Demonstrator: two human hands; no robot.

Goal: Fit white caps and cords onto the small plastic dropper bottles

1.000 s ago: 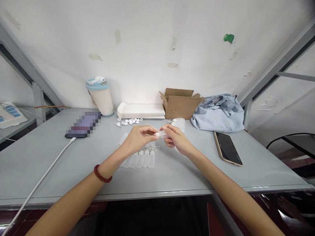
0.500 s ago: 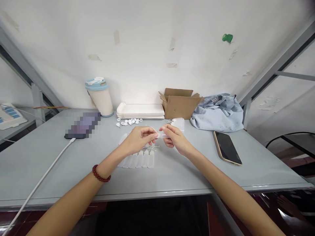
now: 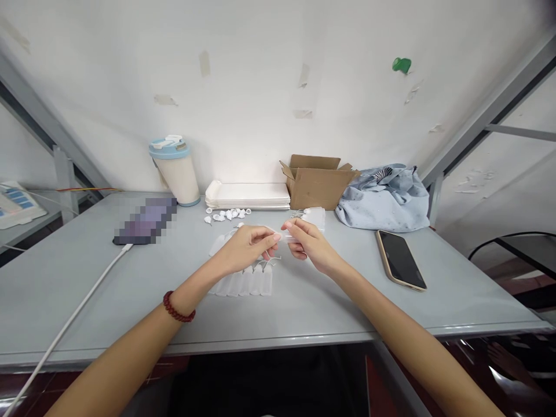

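Observation:
Above the middle of the table, my right hand (image 3: 310,243) is closed round a small translucent plastic tube (image 3: 289,237) lying sideways, its neck end toward the left. My left hand (image 3: 249,248) pinches at that end with thumb and fingers; the small whitish part there is mostly covered by the fingertips. Below the hands, a row of similar translucent tubes (image 3: 245,284) with thin white strands at their tops lies on the table. More of them (image 3: 217,245) show partly behind my left hand. Others (image 3: 316,217) lie beyond my right hand.
Small white caps (image 3: 230,215) are scattered before a stack of white trays (image 3: 247,196). An open cardboard box (image 3: 317,188) and blue cloth (image 3: 382,200) stand at back right. Phones lie left (image 3: 147,221) and right (image 3: 402,260), the left one cabled. A tumbler (image 3: 176,174) stands back left.
My hands stay almost in place, with slight finger movement at the tube's end. The view has shifted a little; the things on the table lie as before.

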